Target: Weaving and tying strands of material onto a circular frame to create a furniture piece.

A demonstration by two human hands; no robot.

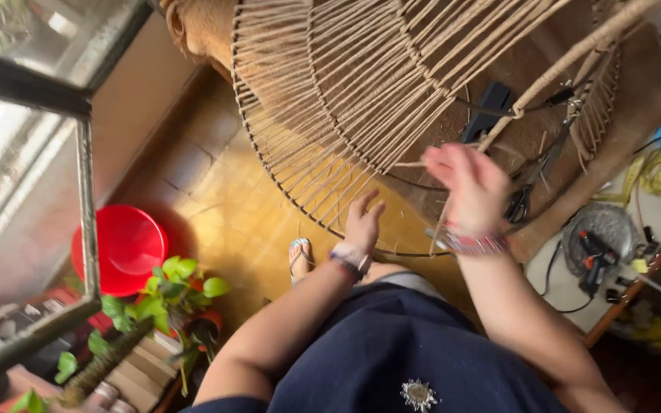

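1. The woven frame [361, 99], a big round wire form wound with tan cord, fills the top middle of the view; its upper part is cut off by the picture edge, so its full shape cannot be made out.
2. The left hand [363, 222] rests at the frame's lower rim, fingers spread and touching the cords; its grip is slack, closed on nothing.
3. The right hand [470, 187] hovers just right of that, against the frame's lower right; it is blurred, so whether its grip is clenched or released cannot be told; a cord [560, 69] runs from beside it up to the right.
4. Scissors [525, 191] lie just right of the frame, partly hidden behind the cords.
5. A foot in a sandal [299, 256] shows below the frame's rim, half covered by the left arm.
6. Well below and left of the frame stand a red bucket [128, 248] and a leafy plant [174, 294].
7. Far right of the frame, a cluttered counter [575, 287] holds tools too small to name.
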